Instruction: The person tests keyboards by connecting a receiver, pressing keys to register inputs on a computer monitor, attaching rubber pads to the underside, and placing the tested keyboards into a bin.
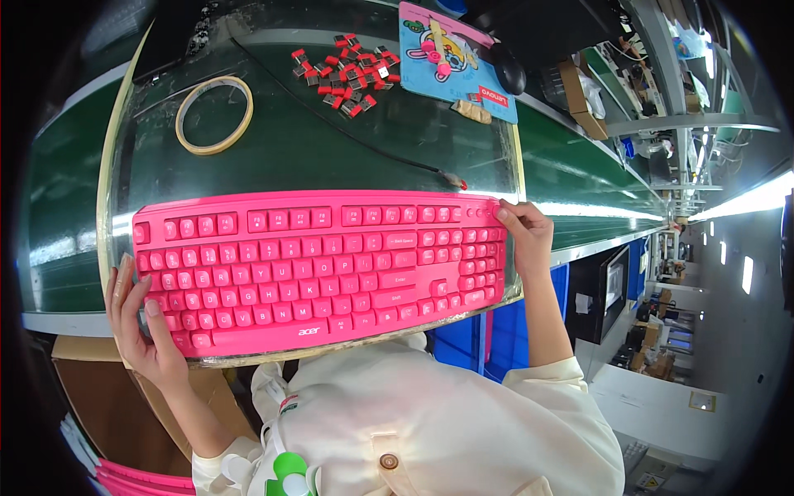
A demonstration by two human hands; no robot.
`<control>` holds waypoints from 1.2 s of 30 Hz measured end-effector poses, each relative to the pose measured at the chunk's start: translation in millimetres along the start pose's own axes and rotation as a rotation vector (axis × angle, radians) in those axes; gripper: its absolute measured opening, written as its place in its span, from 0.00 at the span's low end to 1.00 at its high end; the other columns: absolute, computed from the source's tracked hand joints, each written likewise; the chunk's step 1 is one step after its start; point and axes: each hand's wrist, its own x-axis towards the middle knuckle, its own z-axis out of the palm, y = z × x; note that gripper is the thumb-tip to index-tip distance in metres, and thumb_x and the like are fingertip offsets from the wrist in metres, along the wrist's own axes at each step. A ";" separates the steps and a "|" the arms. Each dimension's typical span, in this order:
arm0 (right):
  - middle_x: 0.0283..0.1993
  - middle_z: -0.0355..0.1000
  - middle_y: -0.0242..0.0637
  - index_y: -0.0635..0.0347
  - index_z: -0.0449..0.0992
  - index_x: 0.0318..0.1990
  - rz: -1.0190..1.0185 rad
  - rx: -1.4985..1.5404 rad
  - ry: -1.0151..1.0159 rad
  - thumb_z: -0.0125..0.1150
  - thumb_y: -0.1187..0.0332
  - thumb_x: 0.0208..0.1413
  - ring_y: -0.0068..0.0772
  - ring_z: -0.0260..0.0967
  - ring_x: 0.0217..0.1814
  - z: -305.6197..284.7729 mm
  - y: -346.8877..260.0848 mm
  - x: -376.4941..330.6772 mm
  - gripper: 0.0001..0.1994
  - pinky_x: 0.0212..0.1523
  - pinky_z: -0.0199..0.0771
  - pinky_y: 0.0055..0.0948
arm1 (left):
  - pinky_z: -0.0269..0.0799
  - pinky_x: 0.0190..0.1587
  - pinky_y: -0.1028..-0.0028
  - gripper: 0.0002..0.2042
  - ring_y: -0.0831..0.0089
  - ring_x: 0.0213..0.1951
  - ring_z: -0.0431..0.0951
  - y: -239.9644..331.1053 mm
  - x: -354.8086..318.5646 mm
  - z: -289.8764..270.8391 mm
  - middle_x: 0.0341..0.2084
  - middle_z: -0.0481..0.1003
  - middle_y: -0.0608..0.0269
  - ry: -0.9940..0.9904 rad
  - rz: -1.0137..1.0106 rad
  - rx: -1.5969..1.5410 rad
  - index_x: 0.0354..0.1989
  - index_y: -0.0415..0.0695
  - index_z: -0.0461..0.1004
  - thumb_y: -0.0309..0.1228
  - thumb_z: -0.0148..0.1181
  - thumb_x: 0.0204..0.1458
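Note:
A bright pink keyboard [322, 273] lies face up in front of me, its near edge along the edge of the workbench. My left hand [142, 331] grips its left end, with the thumb over the keys and the fingers along the side. At the far right corner, my right hand [523, 225] pinches the keyboard between thumb and fingers. Just beyond its far edge, a black cable [364, 147] ends in a plug with a red tip [455, 179]. Part of the fingers on each hand is hidden by the keyboard or the hand itself.
Beyond the keyboard are a roll of tape [184, 124], a pile of small red-and-metal USB plugs [347, 76], and a cartoon mouse pad [418, 74] with a black mouse [508, 69]. A green conveyor [595, 178] runs off right. Blue bins [504, 335] stand below the bench.

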 end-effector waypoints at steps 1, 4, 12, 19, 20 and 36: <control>0.32 0.72 0.34 0.65 0.79 0.30 0.000 -0.007 0.016 0.66 0.75 0.45 0.24 0.64 0.34 0.0 2.7 -0.2 0.04 0.41 0.64 0.19 | 0.54 0.62 0.62 0.10 0.58 0.59 0.63 0.4 0.5 0.7 0.51 0.70 0.55 0.002 -0.005 0.003 0.39 0.41 0.73 0.24 0.46 0.52; 0.32 0.71 0.33 0.65 0.79 0.29 0.001 -0.013 0.047 0.66 0.75 0.45 0.25 0.64 0.36 1.8 10.7 -1.2 0.04 0.43 0.64 0.20 | 0.54 0.62 0.62 0.09 0.59 0.58 0.63 1.6 1.3 2.2 0.51 0.71 0.56 0.007 -0.010 0.015 0.39 0.41 0.73 0.24 0.46 0.53; 0.28 0.67 0.31 0.61 0.79 0.29 -0.217 -0.195 0.152 0.68 0.73 0.43 0.30 0.61 0.41 10.7 12.9 -6.2 0.05 0.48 0.60 0.27 | 0.55 0.61 0.63 0.09 0.61 0.58 0.63 1.7 2.0 1.0 0.50 0.71 0.58 0.012 -0.041 -0.007 0.37 0.43 0.74 0.25 0.47 0.53; 0.32 0.69 0.32 0.57 0.80 0.30 -0.267 -0.565 -0.073 0.68 0.67 0.42 0.31 0.63 0.43 3.7 -26.7 10.7 0.07 0.50 0.60 0.27 | 0.55 0.61 0.64 0.08 0.61 0.57 0.64 3.2 1.4 0.4 0.50 0.72 0.58 0.039 -0.004 0.021 0.36 0.43 0.74 0.24 0.48 0.53; 0.32 0.70 0.32 0.56 0.80 0.30 -0.299 -0.472 -0.147 0.68 0.64 0.43 0.32 0.64 0.43 7.7 -35.3 20.9 0.08 0.50 0.60 0.27 | 0.56 0.60 0.64 0.08 0.61 0.57 0.64 2.8 1.5 1.4 0.50 0.72 0.59 0.047 -0.020 0.002 0.36 0.42 0.74 0.24 0.48 0.53; 0.32 0.73 0.34 0.60 0.79 0.37 -0.599 -0.454 -0.588 0.62 0.75 0.42 0.33 0.68 0.33 23.7 -19.8 85.0 0.11 0.38 0.67 0.26 | 0.58 0.58 0.65 0.07 0.61 0.55 0.65 89.5 45.3 16.4 0.47 0.73 0.63 -0.003 0.134 -0.015 0.33 0.45 0.76 0.23 0.56 0.46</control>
